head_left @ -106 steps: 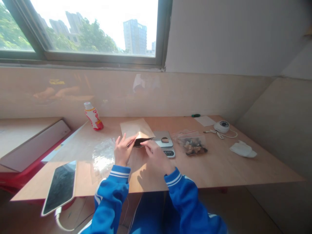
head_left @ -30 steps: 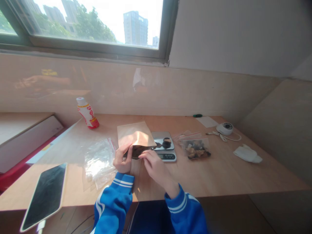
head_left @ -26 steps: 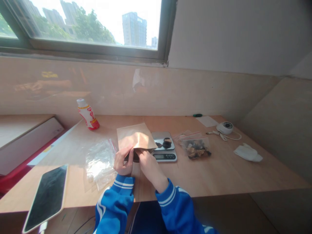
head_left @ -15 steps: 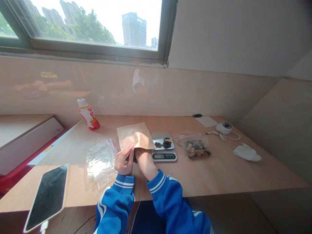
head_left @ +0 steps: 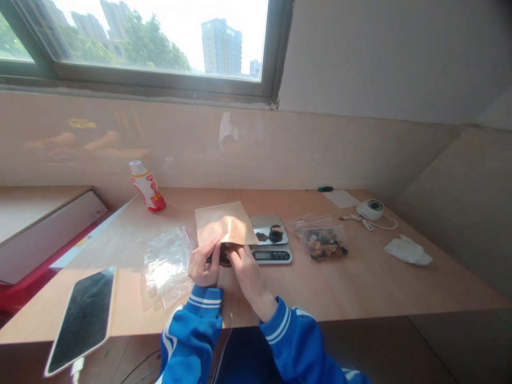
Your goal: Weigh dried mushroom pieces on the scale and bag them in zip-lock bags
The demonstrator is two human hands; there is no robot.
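A kraft paper bag [head_left: 224, 224] stands on its lower edge at the middle of the table, its mouth facing me. My left hand [head_left: 203, 262] grips its near left side. My right hand [head_left: 242, 269] pinches its near edge, and its fingers reach into the mouth. Something dark [head_left: 224, 260] shows between my hands, mostly hidden by my fingers. Just to the right stands a digital kitchen scale [head_left: 271, 255]. Several dark pieces [head_left: 271, 234] lie on its steel plate.
A zip bag of brown and dark pieces [head_left: 322, 243] lies right of the scale. An empty-looking clear plastic bag [head_left: 166, 266] lies left of my hands. Also on the table are a tablet [head_left: 82, 321], a drink bottle [head_left: 146, 194], a round white device [head_left: 370, 209] and a white cloth [head_left: 408, 252].
My right hand has come back from lying across my left wrist to the bag's mouth. More dark pieces sit on the scale than in the oldest frame.
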